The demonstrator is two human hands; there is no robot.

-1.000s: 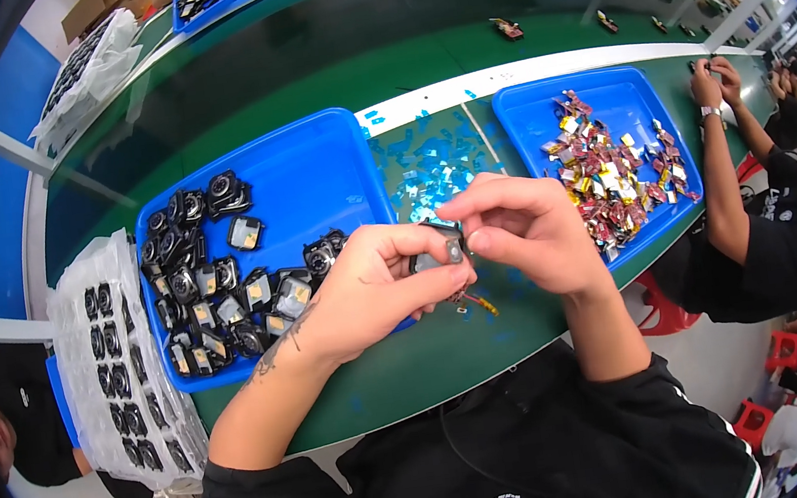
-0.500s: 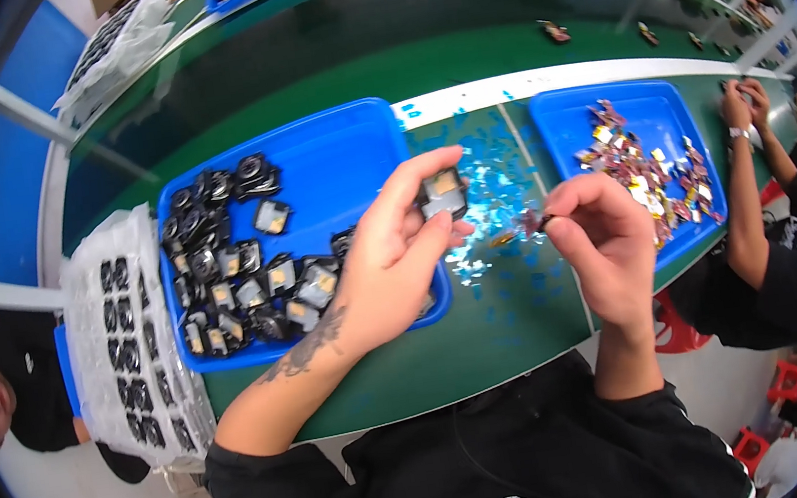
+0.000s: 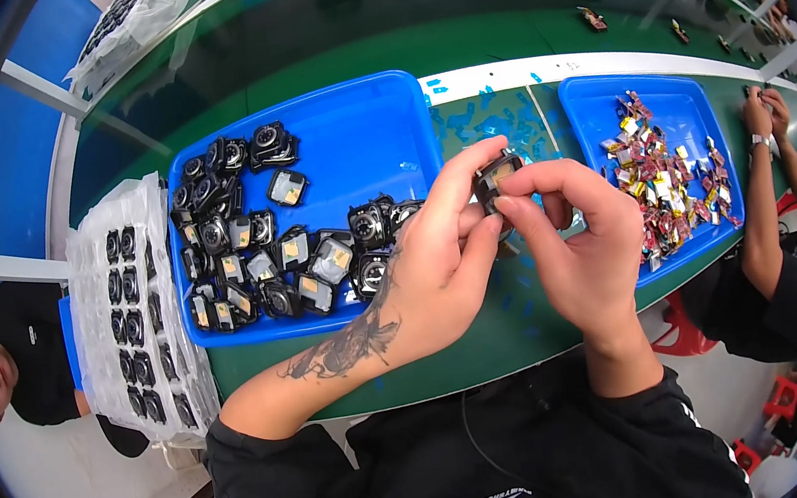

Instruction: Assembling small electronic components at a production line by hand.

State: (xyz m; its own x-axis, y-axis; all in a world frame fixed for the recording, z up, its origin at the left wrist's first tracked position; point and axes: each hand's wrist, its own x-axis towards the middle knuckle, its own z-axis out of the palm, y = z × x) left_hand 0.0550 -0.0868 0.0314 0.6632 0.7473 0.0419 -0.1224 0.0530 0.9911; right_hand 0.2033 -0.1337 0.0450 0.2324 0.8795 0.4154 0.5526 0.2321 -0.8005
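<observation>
Just off the right side of the large blue tray (image 3: pixel 345 141), a small black casing (image 3: pixel 487 181) is held up over the green table (image 3: pixel 510 343), tilted so that a tan and grey face shows. The left hand (image 3: pixel 449 258), reaching across the tray's near right corner, grips the casing between its thumb and bent fingers. The right hand (image 3: pixel 585 231), farther right of the tray, brings its forefinger and thumb to the casing, both tips bent close against it; I cannot tell whether they pinch the casing or some small part on it, and its other fingers are curled. Inside the large tray, similar casings (image 3: pixel 287 189) lie in a loose heap along the left and near sides, some showing round fronts, others flat pale faces. Scattered blue film pieces (image 3: pixel 487 122) lie on the table right of the tray, and beyond them stands a smaller blue tray (image 3: pixel 690 114) with a pile of red, yellow and silver parts (image 3: pixel 654 183). Left of the large tray, a white plastic holder (image 3: pixel 96 316) carries black pieces in columns. Past its far rim, a green belt (image 3: pixel 452 33) runs behind a white strip (image 3: pixel 497 79).
</observation>
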